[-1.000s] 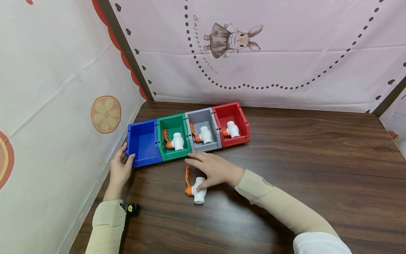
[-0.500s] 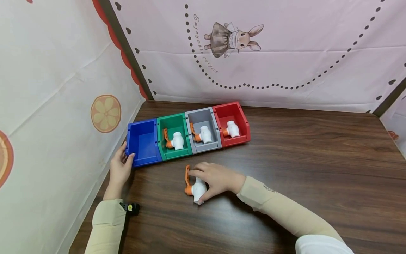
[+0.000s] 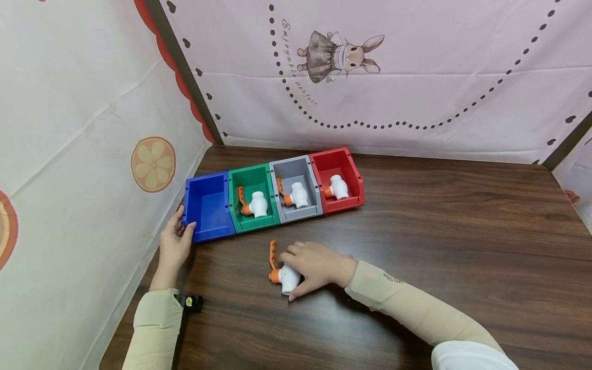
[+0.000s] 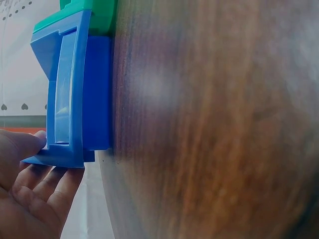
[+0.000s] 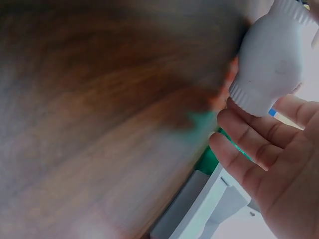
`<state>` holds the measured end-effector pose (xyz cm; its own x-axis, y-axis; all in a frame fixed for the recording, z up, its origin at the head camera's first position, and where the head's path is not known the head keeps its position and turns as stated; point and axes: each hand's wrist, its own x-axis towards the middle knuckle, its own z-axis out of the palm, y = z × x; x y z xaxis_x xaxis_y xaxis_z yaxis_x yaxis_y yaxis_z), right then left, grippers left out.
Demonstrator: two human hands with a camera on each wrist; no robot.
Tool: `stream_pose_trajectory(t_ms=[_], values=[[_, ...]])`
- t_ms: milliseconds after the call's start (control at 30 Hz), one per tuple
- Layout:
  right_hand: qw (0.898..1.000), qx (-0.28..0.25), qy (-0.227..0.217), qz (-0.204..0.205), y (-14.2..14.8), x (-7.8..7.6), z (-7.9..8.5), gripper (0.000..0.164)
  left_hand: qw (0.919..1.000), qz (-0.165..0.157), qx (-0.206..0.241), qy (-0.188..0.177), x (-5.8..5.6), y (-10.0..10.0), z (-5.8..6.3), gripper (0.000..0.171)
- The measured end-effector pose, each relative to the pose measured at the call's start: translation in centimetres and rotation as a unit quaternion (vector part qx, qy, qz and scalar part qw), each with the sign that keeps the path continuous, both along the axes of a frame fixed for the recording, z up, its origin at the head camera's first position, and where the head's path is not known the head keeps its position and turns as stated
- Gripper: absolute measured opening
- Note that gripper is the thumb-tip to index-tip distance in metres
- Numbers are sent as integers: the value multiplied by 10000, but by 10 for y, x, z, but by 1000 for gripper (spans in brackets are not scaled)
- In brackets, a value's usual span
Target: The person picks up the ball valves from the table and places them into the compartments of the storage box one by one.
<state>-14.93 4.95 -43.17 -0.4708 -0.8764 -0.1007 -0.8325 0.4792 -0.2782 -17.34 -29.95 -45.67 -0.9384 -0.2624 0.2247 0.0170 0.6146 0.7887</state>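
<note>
At the left, my left hand [image 3: 174, 246] pinches the front left corner of a blue bin [image 3: 210, 208], thumb on the rim and fingers under it in the left wrist view. My right hand [image 3: 319, 264] is at a white ball valve [image 3: 289, 280] with an orange lever handle [image 3: 273, 254], lying on the table. Its thumb is at the valve's near end and its fingers curl at the far end, partly covering the white body. The right wrist view shows those fingers against the ribbed end of the valve body [image 5: 271, 62].
Joined to the blue bin in a row are a green bin [image 3: 235, 177], a grey bin [image 3: 291, 167] and a red bin [image 3: 326, 159], each holding a similar valve. The brown table [image 3: 439, 231] meets patterned cloth walls at the left and back.
The right hand has come down from beside the green and grey bins, closing its thumb and fingers about the ends of the valve. The left hand stays at the blue bin.
</note>
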Motion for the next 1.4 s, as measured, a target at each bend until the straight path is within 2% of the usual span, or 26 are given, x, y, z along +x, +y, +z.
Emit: stream_pose_trajectory(t_ms=[133, 333, 433, 667, 833, 1100, 1267, 1400], values=[[9999, 57, 97, 0, -1, 1, 3, 72, 10000, -26, 11, 33, -1, 1, 2, 53], [9997, 190, -139, -102, -3, 3, 7, 67, 9999, -125, 73, 41, -3, 3, 4, 53], [9995, 282, -69, -76, -5, 4, 8, 70, 9998, -141, 116, 28, -2, 2, 3, 53], [9993, 355, 97, 19, -10, 4, 7, 80, 9999, 76, 34, -106, 3, -3, 0, 54], [9990, 411, 63, -145, -12, 6, 5, 88, 9999, 73, 84, -123, 5, -3, -1, 53], [9977, 373, 331, -466, -18, 13, 5, 77, 9999, 18, 57, -86, 6, -2, 3, 53], [9969, 366, 565, -416, -20, 13, 5, 67, 10000, -5, -2, 1, 5, -1, 5, 53], [9969, 323, 609, -374, -19, 12, 3, 68, 9999, -41, -13, 95, 3, 1, 5, 52]])
